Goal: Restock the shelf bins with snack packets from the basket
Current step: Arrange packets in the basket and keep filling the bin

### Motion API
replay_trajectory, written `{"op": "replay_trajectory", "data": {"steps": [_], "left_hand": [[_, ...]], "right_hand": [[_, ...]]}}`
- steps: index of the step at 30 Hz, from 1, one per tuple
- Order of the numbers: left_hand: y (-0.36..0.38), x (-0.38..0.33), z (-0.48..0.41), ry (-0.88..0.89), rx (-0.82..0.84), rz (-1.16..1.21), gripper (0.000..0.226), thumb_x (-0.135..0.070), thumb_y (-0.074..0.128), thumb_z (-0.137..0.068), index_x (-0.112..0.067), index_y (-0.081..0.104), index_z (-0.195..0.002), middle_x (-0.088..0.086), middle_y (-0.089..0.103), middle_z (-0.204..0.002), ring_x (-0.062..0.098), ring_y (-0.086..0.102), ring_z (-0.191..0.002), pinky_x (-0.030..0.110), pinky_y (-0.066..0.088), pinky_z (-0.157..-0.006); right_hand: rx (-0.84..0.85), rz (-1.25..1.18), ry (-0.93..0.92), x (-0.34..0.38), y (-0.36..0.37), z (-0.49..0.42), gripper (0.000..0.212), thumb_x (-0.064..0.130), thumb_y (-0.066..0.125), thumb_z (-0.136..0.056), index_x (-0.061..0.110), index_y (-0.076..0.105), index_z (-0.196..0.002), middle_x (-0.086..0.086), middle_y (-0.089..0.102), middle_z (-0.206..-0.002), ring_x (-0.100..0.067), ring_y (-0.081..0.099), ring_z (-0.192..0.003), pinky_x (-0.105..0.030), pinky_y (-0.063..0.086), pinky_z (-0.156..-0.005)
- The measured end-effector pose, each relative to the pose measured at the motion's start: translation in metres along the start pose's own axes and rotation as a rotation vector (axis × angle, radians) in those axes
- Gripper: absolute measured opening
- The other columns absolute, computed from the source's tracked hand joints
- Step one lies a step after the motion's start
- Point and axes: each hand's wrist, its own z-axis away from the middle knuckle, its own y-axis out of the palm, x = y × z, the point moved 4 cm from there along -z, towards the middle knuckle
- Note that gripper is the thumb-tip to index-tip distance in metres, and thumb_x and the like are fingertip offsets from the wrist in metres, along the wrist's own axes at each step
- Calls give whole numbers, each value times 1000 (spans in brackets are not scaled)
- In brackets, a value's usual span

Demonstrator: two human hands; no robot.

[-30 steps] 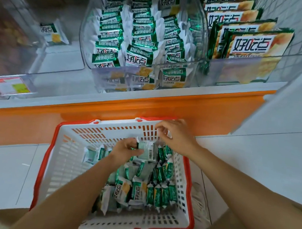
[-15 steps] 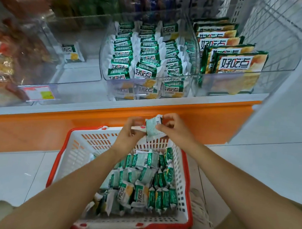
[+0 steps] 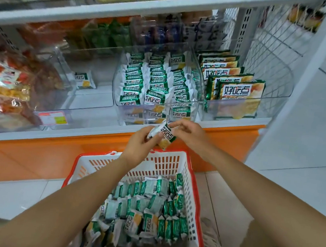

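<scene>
A green and white snack packet [image 3: 164,134] is held up between both hands, above the basket and just in front of the shelf edge. My left hand [image 3: 138,146] grips its left end; my right hand [image 3: 187,133] pinches its right side. Below stands a white basket with a red rim [image 3: 195,186], holding several of the same packets [image 3: 148,211]. On the shelf, a clear middle bin [image 3: 119,90] is packed with rows of these packets. A clear bin [image 3: 62,75] to its left holds a single packet [image 3: 84,80].
A clear bin at the right [image 3: 276,99] holds larger green packets. Bags of orange and red snacks [image 3: 6,83] fill the far left. An orange plinth [image 3: 32,155] runs under the shelf. A higher shelf [image 3: 130,12] overhangs the bins. Tiled floor [image 3: 300,155] lies to the right.
Both hands came up out of the basket with one packet, from inside it to level with the shelf edge. The view has tilted upward, showing more shelf.
</scene>
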Motion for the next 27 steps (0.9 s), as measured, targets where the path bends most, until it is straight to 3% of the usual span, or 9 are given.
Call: {"op": "replay_trajectory", "data": {"steps": [4,7,12,15,17,19,22,24,27], "left_hand": [[-8,-20,-4,-12,-40,149,14,-21,55,-100,-12,67,-100,6,71,-83,11,64,-74,30,54,-73],[-11,-28,-10,-11,-37,187,20,-24,59,-99,-8,67,-106,21,69,-98,27,65,-84,46,53,-85],[-17,-68,-24,169,-90,60,21,-41,67,-90,-24,68,-102,11,67,-91,38,62,-90,58,51,-86],[-28,-91,-43,240,-162,-19,30,-45,69,-86,-24,66,-107,-3,61,-81,22,60,-79,48,54,-77],[-34,-103,-59,270,-179,-82,19,-38,72,-87,-29,63,-102,-9,49,-71,13,49,-69,37,46,-67],[-40,-112,-78,269,-195,-140,17,-40,73,-85,-32,58,-86,-2,50,-68,18,49,-66,36,44,-63],[-48,-120,-110,229,-235,-163,26,-45,73,-82,-25,60,-91,19,57,-76,31,53,-69,39,47,-62],[-50,-122,-130,179,-277,-166,24,-36,75,-85,-21,60,-98,11,49,-70,19,44,-63,26,39,-56],[-49,-120,-160,136,-321,-169,24,-32,75,-86,-23,59,-102,2,44,-68,15,39,-60,32,35,-57]], "right_hand": [[14,100,-123,20,-9,2,34,24,71,-87,25,62,-120,9,61,-114,-2,54,-94,-17,45,-78],[-19,79,-197,33,-19,1,26,14,71,-87,20,66,-112,5,64,-105,7,56,-84,-13,46,-73],[-132,76,-325,64,-42,-1,20,6,66,-90,13,68,-109,9,64,-102,12,57,-78,-9,46,-69],[-187,115,-390,82,-53,-12,20,8,67,-90,19,68,-105,13,62,-102,11,56,-75,-11,45,-69],[-223,130,-418,90,-61,-23,20,10,68,-90,24,68,-105,12,62,-103,10,55,-75,-13,44,-71],[-282,134,-451,96,-68,-35,23,15,67,-90,28,66,-109,11,62,-107,4,55,-86,-20,45,-78],[-428,114,-469,99,-78,-52,27,16,62,-93,23,62,-120,8,61,-112,-7,55,-101,-26,46,-88],[-520,151,-445,97,-86,-64,31,14,59,-95,18,60,-126,3,60,-120,-12,53,-111,-30,45,-97],[-527,258,-391,89,-94,-82,36,14,57,-95,15,56,-131,-2,56,-134,-19,47,-126,-37,38,-108]]}}
